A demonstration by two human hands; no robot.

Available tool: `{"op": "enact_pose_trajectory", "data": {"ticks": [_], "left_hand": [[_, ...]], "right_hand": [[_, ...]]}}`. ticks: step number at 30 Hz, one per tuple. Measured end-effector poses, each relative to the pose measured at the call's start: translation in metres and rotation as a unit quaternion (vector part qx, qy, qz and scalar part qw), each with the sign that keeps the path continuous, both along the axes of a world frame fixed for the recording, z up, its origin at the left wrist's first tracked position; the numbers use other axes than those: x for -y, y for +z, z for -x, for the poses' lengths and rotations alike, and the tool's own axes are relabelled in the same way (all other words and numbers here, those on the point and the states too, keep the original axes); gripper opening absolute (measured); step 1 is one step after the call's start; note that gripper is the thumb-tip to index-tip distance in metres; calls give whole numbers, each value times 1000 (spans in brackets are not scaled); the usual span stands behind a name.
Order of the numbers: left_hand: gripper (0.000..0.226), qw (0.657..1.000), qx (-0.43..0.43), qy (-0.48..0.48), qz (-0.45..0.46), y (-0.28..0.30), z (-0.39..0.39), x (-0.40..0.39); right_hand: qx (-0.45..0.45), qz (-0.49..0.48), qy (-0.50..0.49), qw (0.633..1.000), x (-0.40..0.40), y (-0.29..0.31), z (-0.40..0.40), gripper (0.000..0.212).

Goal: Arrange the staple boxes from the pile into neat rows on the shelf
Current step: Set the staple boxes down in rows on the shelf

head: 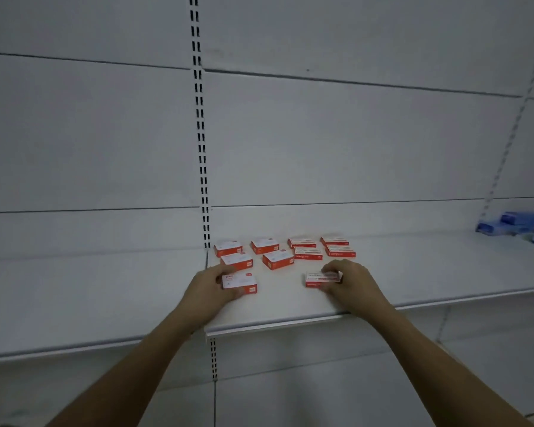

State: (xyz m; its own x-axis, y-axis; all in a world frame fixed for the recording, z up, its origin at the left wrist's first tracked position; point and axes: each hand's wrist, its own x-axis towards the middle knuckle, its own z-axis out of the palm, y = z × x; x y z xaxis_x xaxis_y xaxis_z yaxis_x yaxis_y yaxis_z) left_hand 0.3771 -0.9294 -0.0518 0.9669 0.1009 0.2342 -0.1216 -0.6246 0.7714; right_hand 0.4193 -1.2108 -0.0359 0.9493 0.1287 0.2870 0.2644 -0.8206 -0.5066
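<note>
Near the shelf's (290,315) front edge, left hand (210,288) grips one box (239,281), right hand (349,283) grips another box (322,279).

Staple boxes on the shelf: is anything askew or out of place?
Mostly tidy. The second-row box in the second column sits rotated and shifted right of the box behind it. The front row has only two boxes, one under each hand, left and right.

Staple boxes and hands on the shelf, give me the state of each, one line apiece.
Left hand: fingers closed on the front-left box.
Right hand: fingers closed on the front-right box.
Eight placed boxes: lying flat, untouched, in two rough rows.
Shelf: mostly bare.
Blue items: far right, blurred.
</note>
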Motion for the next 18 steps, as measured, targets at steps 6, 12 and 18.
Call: {"op": "enact_pose_trajectory", "data": {"ticks": [6,12,18], "left_hand": [[33,993,29,49,-103,1,3,8],[21,985,64,36,-154,-6,6,8],[34,982,47,41,-180,-9,2,9]], "right_hand": [[6,-65,20,998,13,-9,-38,18],[47,-29,42,998,12,-24,-48,31],[38,38,81,995,12,-27,-50,38]]}}
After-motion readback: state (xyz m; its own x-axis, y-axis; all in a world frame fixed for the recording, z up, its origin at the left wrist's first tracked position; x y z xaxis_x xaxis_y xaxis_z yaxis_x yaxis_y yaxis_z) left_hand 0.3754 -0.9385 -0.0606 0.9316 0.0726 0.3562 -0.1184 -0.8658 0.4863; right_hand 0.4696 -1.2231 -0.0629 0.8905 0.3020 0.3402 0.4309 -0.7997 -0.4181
